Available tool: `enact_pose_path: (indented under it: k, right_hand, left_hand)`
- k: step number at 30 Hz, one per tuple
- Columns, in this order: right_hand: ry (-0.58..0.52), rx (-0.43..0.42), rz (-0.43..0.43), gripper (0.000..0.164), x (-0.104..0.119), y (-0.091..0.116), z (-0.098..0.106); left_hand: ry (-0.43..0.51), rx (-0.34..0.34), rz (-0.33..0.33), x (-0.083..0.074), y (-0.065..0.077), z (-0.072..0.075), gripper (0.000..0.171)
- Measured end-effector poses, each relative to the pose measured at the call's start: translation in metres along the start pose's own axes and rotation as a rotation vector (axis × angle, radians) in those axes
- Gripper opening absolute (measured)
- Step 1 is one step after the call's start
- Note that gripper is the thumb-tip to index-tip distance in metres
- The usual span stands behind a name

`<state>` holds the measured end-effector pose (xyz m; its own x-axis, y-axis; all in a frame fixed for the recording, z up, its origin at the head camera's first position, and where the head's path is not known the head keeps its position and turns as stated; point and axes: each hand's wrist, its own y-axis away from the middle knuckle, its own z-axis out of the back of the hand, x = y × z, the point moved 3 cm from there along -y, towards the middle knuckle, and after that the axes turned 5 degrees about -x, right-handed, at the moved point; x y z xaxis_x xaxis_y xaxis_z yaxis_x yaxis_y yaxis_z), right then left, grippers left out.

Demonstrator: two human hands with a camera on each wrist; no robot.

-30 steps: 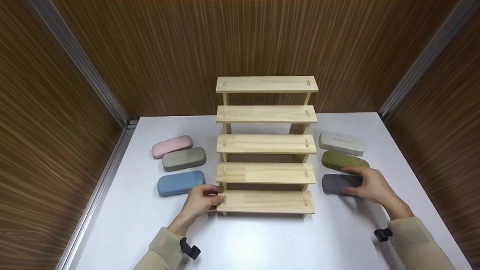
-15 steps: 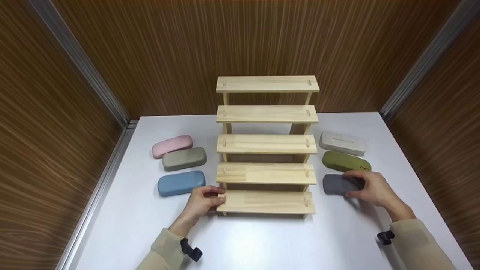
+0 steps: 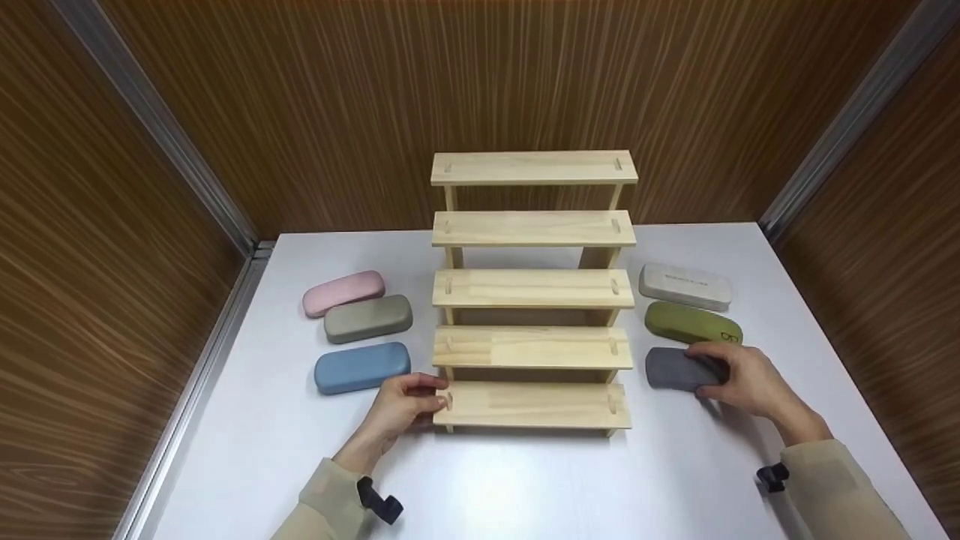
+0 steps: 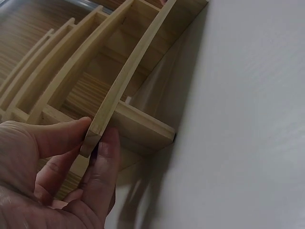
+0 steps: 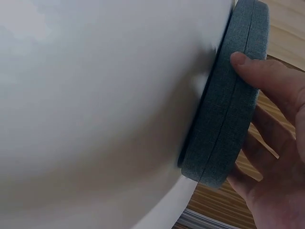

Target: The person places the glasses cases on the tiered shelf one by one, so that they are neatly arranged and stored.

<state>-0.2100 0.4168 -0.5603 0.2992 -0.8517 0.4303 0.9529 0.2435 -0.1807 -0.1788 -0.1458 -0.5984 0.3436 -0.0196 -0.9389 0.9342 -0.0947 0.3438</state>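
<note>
In the head view a pale wooden stepped rack [image 3: 532,289] stands mid-table, with several shelf boards rising toward the back wall. My left hand [image 3: 397,405] pinches the left end of its lowest board [image 3: 532,405]; the left wrist view shows thumb and fingers on opposite faces of that board [image 4: 131,62]. At the right, my right hand [image 3: 750,381] grips a dark grey glasses case [image 3: 671,368] by its right part. Seen from the right wrist, the thumb presses the near side of the fabric-covered case [image 5: 221,119], with fingers behind it. The case lies on the table.
Behind the dark case lie a green glasses case [image 3: 690,321] and a light grey one [image 3: 684,286]. Left of the rack are blue [image 3: 361,367], grey-green [image 3: 367,318] and pink [image 3: 343,292] cases. Wood-patterned walls [image 3: 525,75] enclose the white table [image 3: 495,480].
My right hand has shifted slightly to the right and nearer, uncovering the green case's end, and its thumb now sits at the dark case's front side. The left hand stays on the board.
</note>
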Motion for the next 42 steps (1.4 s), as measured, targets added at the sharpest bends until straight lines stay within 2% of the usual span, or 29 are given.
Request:
enact_pose_path:
  k: [8, 24, 34, 42]
  right_hand:
    - [0.019, -0.006, 0.008, 0.062, 0.0, -0.001, 0.001]
    - [0.06, -0.001, 0.013, 0.058, 0.001, -0.004, 0.007]
    - [0.073, -0.038, 0.053, 0.055, 0.009, -0.011, 0.024]
    - [0.071, -0.109, 0.124, 0.055, 0.02, -0.017, 0.045]
  left_hand:
    - [0.0, 0.01, 0.026, 0.001, -0.001, 0.002, 0.033]
    - [-0.004, 0.019, 0.019, 0.003, -0.003, 0.003, 0.033]
    - [-0.003, 0.031, 0.014, 0.002, -0.004, 0.003, 0.032]
    - [0.034, 0.047, 0.019, 0.003, -0.004, 0.004, 0.034]
